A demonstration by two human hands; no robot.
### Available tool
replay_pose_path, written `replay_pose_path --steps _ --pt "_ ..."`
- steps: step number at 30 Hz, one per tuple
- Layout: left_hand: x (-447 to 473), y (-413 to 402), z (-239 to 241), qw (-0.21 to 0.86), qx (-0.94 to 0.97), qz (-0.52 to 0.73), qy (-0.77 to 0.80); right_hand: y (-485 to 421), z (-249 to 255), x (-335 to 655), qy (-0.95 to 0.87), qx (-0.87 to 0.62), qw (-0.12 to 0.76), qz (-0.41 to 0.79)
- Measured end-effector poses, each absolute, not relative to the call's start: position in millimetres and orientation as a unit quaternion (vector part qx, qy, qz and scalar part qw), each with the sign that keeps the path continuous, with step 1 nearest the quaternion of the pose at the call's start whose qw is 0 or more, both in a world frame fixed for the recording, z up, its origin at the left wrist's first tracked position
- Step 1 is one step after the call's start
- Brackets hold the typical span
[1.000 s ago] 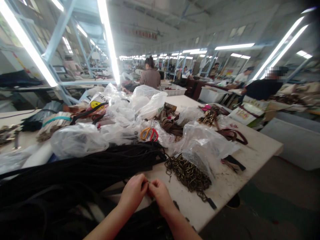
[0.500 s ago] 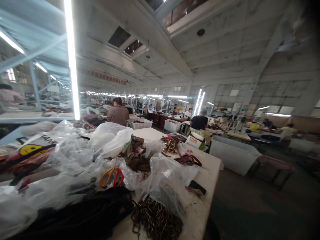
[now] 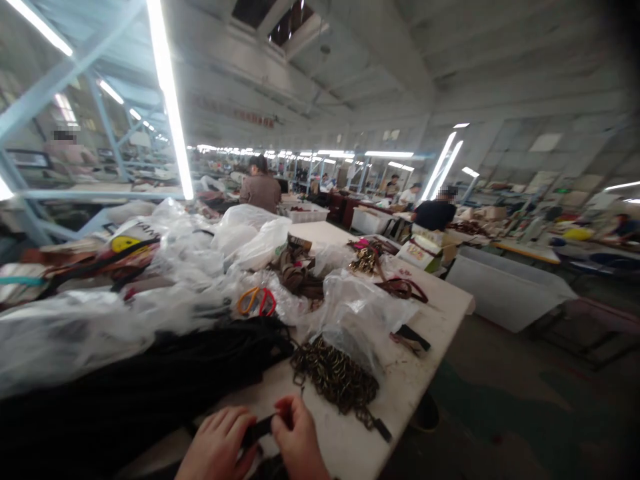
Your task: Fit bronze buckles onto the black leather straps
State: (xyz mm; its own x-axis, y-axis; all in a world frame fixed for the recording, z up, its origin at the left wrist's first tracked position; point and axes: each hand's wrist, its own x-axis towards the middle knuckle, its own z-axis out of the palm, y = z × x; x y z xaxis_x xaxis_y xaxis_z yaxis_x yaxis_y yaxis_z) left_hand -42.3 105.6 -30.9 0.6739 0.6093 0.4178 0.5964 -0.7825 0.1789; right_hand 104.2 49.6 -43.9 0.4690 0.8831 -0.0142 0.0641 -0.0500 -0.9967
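Observation:
My left hand (image 3: 217, 443) and my right hand (image 3: 299, 437) are close together at the bottom of the view, over the near table edge. A short black strap (image 3: 258, 431) runs between them, gripped at either end by closed fingers. Just beyond my right hand lies a pile of brass-coloured metal buckles (image 3: 337, 373), partly under a clear plastic bag (image 3: 357, 303). To the left of my hands stretches a long heap of black straps (image 3: 165, 383). Scissors with one orange and one red handle (image 3: 257, 302) rest on plastic behind it.
Plastic bags (image 3: 187, 247) and a printed yellow-face bag (image 3: 131, 241) crowd the left side of the white table (image 3: 425, 347). Brown straps (image 3: 405, 289) lie toward its far right. A large white bin (image 3: 505, 290) stands on the floor to the right. Several people sit farther back.
Both my hands have come into view at the bottom, holding the black strap. The view has tilted down and turned left, so the table contents appear higher and farther right.

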Motion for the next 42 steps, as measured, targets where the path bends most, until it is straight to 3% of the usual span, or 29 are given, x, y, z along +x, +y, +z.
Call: replay_pose_path --steps 5,9,15,22,26,30,35,38,42 --pt "-46 87 1 0.199 0.912 0.071 0.353 23 -41 129 -0.386 -0.656 0.527 0.377" --pt "-60 83 1 0.255 0.886 0.047 0.384 14 -38 136 -0.361 -0.661 0.511 0.413" --pt "-32 76 0 0.210 0.902 0.096 0.366 16 -16 122 -0.352 -0.624 0.530 0.454" --pt "-26 67 -6 0.205 0.907 0.052 0.364 7 -24 124 -0.354 -0.636 0.519 0.448" --pt "-60 79 -8 0.223 0.893 0.021 0.390 6 -34 142 -0.477 -0.684 0.414 0.365" --pt "-98 90 -13 0.167 0.864 -0.054 0.472 12 -40 148 -0.615 -0.676 0.304 0.269" --pt "-118 74 -15 0.188 0.869 -0.148 0.433 13 -38 130 -0.708 -0.619 0.219 0.261" --pt "-126 75 -12 0.180 0.872 -0.104 0.444 7 -36 126 -0.736 -0.602 0.158 0.265" --pt "-141 102 -11 0.018 0.857 -0.013 0.514 5 -36 128 -0.736 -0.612 0.144 0.253"
